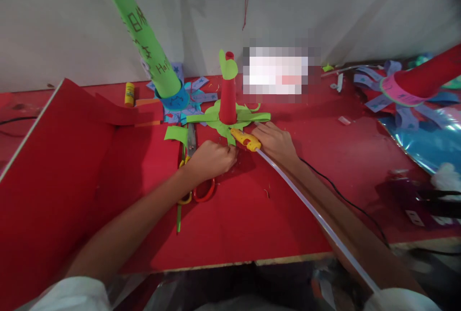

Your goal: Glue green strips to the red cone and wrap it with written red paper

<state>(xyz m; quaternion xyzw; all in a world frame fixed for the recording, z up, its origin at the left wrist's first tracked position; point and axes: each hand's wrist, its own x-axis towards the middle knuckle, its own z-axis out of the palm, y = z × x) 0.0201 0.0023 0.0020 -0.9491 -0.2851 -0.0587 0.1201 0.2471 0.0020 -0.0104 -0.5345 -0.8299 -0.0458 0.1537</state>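
Note:
At the middle of the red surface a small red paper tube (228, 99) stands upright on a green flower-shaped paper base (215, 111), with a green paper piece (229, 67) near its top. My left hand (213, 158) is closed, its fingertips at the lower end of a green strip (231, 140) of the base. My right hand (274, 142) is closed round a yellow glue gun (246, 139), whose nozzle points at the base of the tube. A long clear glue stick (317, 215) runs out of the gun's rear.
Scissors (204, 191) lie beside my left wrist. A tall green tube (147, 46) and a yellow glue bottle (129, 94) stand behind at left. Folded red card (54, 171) rises at left. At right are a red tube (428, 78), blue film (428, 143) and a black cable (338, 191).

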